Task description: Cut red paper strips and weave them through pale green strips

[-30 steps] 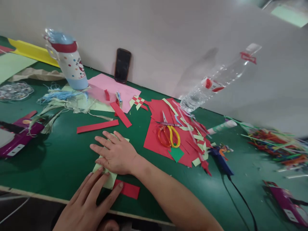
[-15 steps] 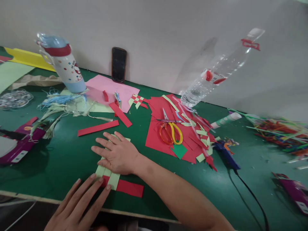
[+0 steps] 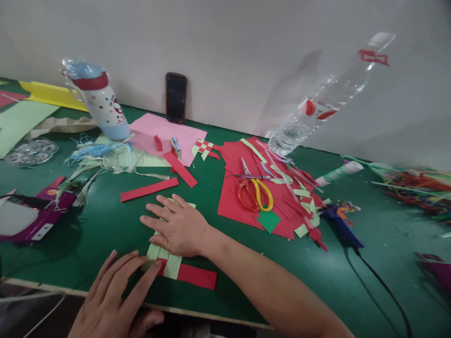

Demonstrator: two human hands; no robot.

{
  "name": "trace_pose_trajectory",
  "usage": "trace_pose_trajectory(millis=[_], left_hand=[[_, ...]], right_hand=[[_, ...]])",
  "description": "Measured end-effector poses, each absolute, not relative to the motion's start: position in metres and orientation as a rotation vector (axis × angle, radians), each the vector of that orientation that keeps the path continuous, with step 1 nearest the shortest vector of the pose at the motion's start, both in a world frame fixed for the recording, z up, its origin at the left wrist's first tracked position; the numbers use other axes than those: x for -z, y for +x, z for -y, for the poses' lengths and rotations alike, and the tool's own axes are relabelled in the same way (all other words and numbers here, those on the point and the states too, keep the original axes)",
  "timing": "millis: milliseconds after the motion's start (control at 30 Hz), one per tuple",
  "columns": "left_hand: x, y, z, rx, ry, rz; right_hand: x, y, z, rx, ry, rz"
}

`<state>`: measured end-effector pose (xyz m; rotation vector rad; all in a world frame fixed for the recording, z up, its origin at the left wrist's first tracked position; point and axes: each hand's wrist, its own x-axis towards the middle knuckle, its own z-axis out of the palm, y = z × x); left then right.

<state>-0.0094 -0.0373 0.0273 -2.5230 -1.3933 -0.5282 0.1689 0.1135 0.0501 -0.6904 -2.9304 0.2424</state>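
My right hand lies flat with its fingers spread, palm down on pale green paper strips. A red paper strip crosses them at their near end, passing under at least one green strip and sticking out to the right. My left hand is at the left of this crossing, fingers apart and bent, with fingertips on or just above the paper's near left part. The strips' middle is hidden under my right palm. Two loose red strips lie just beyond my right fingers.
Scissors rest on red paper among scraps. A small woven red-and-green piece, pink paper, a phone, a flask and a tilted plastic bottle are behind. Purple tools and a corded blue tool flank the work.
The whole view has shifted slightly. My left fingers have bent more and drawn back a little to the left, and its thumb shows more. My right hand stays pressed on the strips.
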Motion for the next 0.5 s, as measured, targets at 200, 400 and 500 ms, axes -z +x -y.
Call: trace_pose_trajectory(millis=[200, 400, 500], left_hand=[[-0.0250, -0.0065, 0.0299, 0.478, -2.521, 1.407], [-0.0230, -0.0102, 0.0334, 0.482, -2.538, 1.401], [-0.0246, -0.0095, 0.0321, 0.497, -2.535, 1.371]], right_hand=[[-0.0482, 0.1695, -0.1128, -0.213, -0.685, 2.903], [-0.0499, 0.1695, -0.1139, -0.252, -0.681, 2.912], [-0.0487, 0.1692, -0.1141, -0.256, -0.680, 2.907]])
